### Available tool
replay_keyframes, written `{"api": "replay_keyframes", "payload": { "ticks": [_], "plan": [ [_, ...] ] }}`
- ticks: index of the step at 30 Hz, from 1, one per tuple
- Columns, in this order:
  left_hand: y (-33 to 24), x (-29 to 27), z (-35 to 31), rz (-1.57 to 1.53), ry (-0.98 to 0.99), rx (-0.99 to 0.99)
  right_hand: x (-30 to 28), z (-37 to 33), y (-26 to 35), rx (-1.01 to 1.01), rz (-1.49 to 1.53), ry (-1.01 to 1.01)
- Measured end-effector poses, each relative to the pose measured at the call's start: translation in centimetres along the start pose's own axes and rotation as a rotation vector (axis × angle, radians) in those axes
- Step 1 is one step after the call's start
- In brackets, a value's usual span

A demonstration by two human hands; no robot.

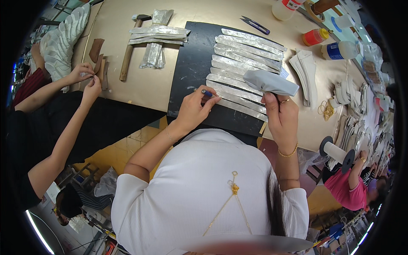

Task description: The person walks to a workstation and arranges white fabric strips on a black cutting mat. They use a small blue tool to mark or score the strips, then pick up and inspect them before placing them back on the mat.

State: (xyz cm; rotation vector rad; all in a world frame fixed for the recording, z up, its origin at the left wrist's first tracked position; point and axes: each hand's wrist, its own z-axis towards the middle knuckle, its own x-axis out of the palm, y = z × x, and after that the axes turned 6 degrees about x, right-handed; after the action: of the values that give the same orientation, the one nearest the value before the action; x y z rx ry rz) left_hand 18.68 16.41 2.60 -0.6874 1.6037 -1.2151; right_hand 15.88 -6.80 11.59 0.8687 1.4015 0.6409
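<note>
My left hand [194,108] pinches a short blue pen-like tool [207,92] over the near left ends of the marbled silver-grey strips [238,78]. These lie side by side on a black board [193,63]. Closed around the lower edge of a smooth, pale grey, curved piece [272,83] is my right hand [281,112], its thumb pressed against the underside. That piece hangs over the right ends of the strips and hides some of them; its exact kind I cannot tell.
Left of the board lie a hammer [127,59] and crossed bundles of strips [158,38]. Thread snips [255,25] lie beyond it. Grey cut pieces [305,74], bottles [340,50] and a white spool [335,151] stand or lie rightward. A co-worker's hands [87,78] work at left.
</note>
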Motion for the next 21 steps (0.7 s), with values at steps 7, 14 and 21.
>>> {"api": "replay_keyframes", "payload": {
  "ticks": [7, 14, 21],
  "plan": [
    [0.8, 0.5, -0.4, 0.022, -0.027, 0.043, 0.1, 0.1, -0.1, -0.033, 0.014, -0.025],
    [0.2, 0.5, -0.1, 0.091, 0.027, -0.007, -0.1, 0.2, 0.0, -0.056, 0.002, -0.018],
    [0.0, 1.1, -0.3, 0.428, 0.009, 0.379, -0.9, -0.6, 2.6, -0.213, 0.081, 0.082]
  ]
}}
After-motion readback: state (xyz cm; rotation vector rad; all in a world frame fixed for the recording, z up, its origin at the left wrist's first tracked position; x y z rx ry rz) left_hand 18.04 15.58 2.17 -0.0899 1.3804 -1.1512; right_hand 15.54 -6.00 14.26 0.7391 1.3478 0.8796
